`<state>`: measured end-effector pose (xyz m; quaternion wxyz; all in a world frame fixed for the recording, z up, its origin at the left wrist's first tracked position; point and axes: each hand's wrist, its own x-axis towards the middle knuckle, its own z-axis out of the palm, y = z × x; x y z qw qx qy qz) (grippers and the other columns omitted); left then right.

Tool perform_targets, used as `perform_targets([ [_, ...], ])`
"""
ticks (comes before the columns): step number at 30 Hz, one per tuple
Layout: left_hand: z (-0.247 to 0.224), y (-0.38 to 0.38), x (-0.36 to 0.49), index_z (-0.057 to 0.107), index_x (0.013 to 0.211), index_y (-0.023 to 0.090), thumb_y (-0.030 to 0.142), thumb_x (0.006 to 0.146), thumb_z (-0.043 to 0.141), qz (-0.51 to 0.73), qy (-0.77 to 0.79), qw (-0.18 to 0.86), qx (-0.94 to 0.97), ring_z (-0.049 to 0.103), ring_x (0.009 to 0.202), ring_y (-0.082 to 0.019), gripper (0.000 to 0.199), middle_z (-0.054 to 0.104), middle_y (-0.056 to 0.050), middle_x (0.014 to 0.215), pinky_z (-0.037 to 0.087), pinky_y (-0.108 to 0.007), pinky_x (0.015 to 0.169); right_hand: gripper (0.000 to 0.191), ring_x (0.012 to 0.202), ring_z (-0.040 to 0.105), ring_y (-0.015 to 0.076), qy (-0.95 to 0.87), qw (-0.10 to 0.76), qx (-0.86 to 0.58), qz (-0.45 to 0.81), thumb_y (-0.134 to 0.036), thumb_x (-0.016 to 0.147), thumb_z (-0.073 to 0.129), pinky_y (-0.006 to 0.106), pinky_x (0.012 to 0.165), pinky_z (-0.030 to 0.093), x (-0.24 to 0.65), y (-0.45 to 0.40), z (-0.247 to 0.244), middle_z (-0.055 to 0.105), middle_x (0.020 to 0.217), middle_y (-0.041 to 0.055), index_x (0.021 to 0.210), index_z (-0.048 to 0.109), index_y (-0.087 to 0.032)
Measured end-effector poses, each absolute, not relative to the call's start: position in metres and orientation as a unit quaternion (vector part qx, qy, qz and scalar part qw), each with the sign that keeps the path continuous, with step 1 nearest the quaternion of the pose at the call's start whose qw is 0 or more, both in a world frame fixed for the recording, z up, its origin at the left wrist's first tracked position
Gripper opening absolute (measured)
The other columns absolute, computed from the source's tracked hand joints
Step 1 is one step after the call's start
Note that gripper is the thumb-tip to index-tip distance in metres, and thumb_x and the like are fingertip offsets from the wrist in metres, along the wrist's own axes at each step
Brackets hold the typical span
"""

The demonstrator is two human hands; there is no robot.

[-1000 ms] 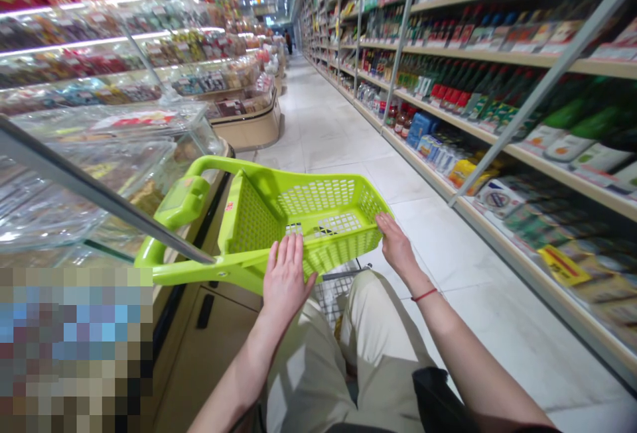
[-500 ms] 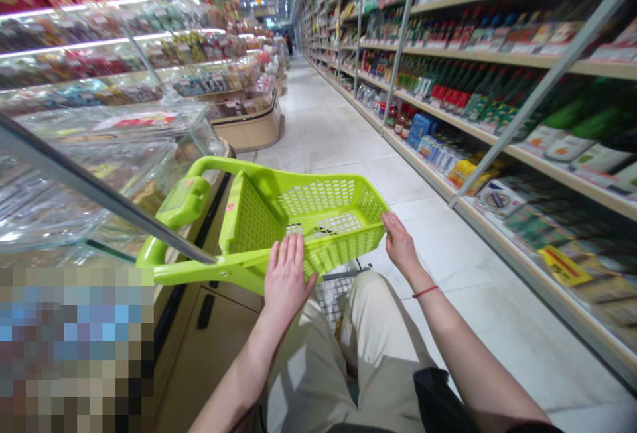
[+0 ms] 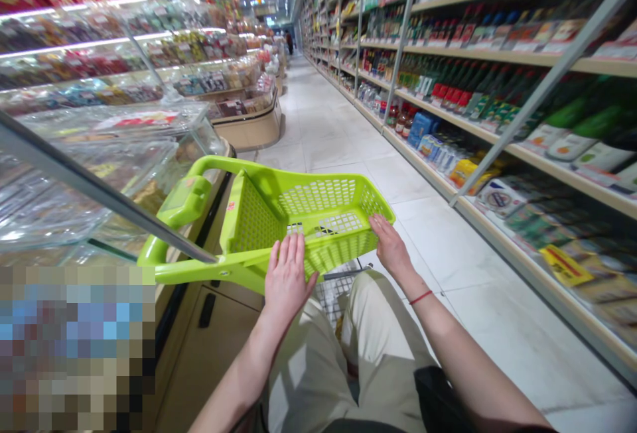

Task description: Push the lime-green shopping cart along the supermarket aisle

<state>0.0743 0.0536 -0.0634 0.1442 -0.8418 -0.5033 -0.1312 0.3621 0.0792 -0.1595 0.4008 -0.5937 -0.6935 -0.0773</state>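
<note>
A lime-green plastic cart basket (image 3: 343, 254) stands in front of my knees, its handle (image 3: 154, 247) toward the left. Nothing but a small dark shape and light patches show through its slotted floor. My left hand (image 3: 289, 274) lies on the near rim, fingers stretched out side by side and thumb apart. Near the basket's right corner, my right hand (image 3: 391, 242) rests with its fingertips over the rim; a thin red band circles that wrist.
Tall shelves (image 3: 527, 148) of bottles and packs run along the right. At the left is a display counter (image 3: 174, 161) with wrapped goods, crossed by a grey pole (image 3: 99, 187). A pale tiled aisle (image 3: 323, 115) leads away, with a distant person (image 3: 289, 43).
My right hand has slid a little to the left along the basket's rim, away from the far right corner. My left hand stays on the rim.
</note>
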Motion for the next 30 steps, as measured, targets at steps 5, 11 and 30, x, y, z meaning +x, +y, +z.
perform_targets([
  [5, -0.064, 0.053, 0.075, 0.029, 0.151, 0.004, 0.043, 0.086, 0.052, -0.136, -0.503, 0.143, -0.841, 0.036, 0.142, -0.032, 0.079, 0.040, -0.018, 0.153, 0.017, -0.048, 0.122, 0.081, 0.143, 0.038, 0.0213, -0.662, 0.410, -0.623, -0.071, 0.009, 0.072, 0.036, 0.048, 0.116, 0.039, 0.371, 0.079, -0.165, 0.051, 0.147, 0.0089, 0.147, 0.043, -0.022],
  [11, -0.063, 0.053, 0.074, 0.028, 0.151, 0.004, 0.044, 0.087, 0.051, -0.129, -0.502, 0.143, -0.843, 0.035, 0.143, -0.032, 0.080, 0.040, -0.018, 0.153, 0.018, -0.048, 0.122, 0.088, 0.147, 0.028, 0.0215, -0.705, 0.407, -0.579, -0.044, 0.011, 0.071, 0.035, 0.050, 0.118, 0.036, 0.308, 0.073, -0.156, 0.044, 0.152, 0.0105, 0.153, 0.033, -0.021],
  [30, -0.063, 0.053, 0.074, 0.030, 0.151, 0.003, 0.043, 0.087, 0.052, -0.129, -0.502, 0.148, -0.842, 0.036, 0.142, -0.032, 0.079, 0.040, -0.017, 0.153, 0.017, -0.046, 0.122, 0.081, 0.148, 0.027, 0.0229, -0.742, 0.398, -0.539, -0.011, 0.010, 0.075, 0.036, 0.049, 0.117, 0.037, 0.257, 0.070, -0.139, 0.043, 0.152, 0.0139, 0.151, 0.035, -0.015],
])
